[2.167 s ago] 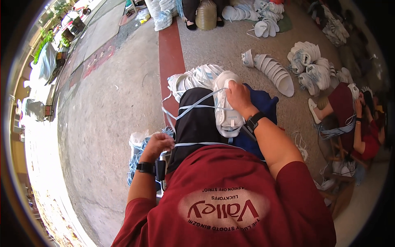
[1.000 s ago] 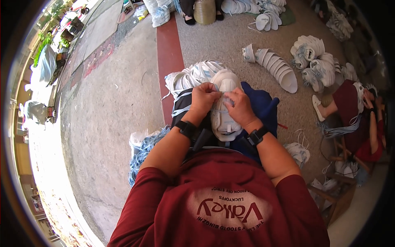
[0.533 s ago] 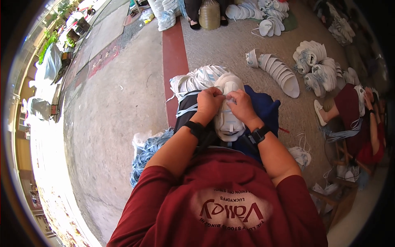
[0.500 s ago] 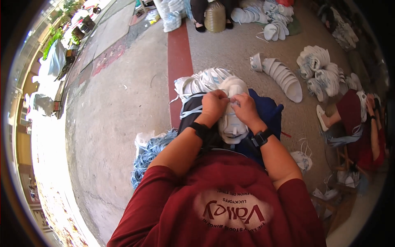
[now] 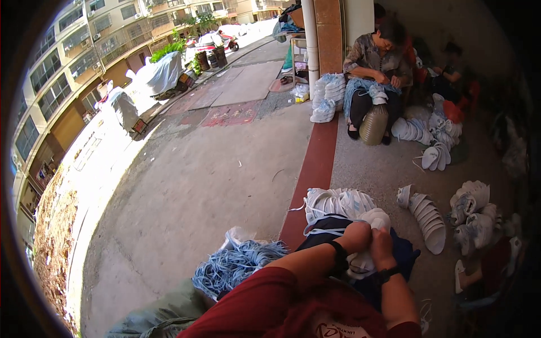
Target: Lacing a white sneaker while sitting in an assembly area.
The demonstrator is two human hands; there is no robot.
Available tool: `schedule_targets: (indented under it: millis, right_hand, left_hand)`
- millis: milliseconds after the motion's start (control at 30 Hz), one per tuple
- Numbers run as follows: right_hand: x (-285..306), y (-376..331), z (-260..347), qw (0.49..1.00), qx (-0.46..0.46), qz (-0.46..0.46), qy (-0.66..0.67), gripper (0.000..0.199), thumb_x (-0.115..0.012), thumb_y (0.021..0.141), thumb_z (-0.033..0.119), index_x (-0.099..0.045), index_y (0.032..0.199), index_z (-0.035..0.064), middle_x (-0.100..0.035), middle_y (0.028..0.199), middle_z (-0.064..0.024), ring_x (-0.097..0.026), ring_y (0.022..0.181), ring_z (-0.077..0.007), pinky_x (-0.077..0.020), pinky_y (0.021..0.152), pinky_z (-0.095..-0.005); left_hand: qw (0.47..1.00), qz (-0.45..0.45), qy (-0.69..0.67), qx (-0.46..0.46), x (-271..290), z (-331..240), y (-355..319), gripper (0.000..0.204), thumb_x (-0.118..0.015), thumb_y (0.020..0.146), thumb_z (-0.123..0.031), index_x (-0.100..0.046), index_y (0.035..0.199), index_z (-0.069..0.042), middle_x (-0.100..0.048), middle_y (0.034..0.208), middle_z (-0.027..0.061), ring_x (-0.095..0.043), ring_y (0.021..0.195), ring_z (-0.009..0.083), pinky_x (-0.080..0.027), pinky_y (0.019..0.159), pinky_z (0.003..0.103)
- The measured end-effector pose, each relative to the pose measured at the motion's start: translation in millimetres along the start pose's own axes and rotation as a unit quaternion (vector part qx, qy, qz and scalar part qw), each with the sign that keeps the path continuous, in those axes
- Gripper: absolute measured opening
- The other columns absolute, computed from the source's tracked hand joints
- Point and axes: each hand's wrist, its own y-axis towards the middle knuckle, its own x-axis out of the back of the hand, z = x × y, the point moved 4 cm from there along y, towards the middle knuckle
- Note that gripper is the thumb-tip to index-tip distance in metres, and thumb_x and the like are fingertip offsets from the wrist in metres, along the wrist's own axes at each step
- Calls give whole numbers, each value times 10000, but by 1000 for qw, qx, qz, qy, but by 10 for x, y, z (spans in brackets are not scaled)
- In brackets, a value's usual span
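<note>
Nearby | laces (image 5: 242, 267), shoe stack (image 5: 335, 204) | left fingers (image 5: 363, 230), right fingers (image 5: 379, 234) curled over shoe (image 5: 361, 263), hold unclear

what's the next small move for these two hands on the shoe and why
Probably a gentle pull on the light-blue lace with the left hand, the right hand steadying the white shoe: both hands meet over the shoe, and lace lies loosely across the dark trouser leg. What their grip holds is hidden, so that's a guess.
</note>
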Motion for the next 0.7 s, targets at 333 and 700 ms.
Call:
schedule_targets:
  millis: [333, 700]
  right_hand:
    - [190, -118, 284, 998, 44, 36, -39, 84, -611, 729, 112, -598, 737, 30, -552, 750, -180, -594, 669, -343, -490, 590, -427]
    - [1077, 29, 547, 777, 18, 156, 610, 124, -571, 819, 72, -534, 726, -1, -570, 910, -167, -506, 728, -183, -430, 670, -304]
  left_hand:
    - [982, 15, -184, -32, 15, 326, -52, 170, -650, 631, -169, -705, 755, -67, -653, 768, 161, -639, 759, 306, -499, 729, 367]
    - [985, -49, -163, -18, 221, 342, -6, 208, -688, 642, -212, -658, 749, -35, -650, 709, 146, -650, 688, 293, -501, 630, 351]
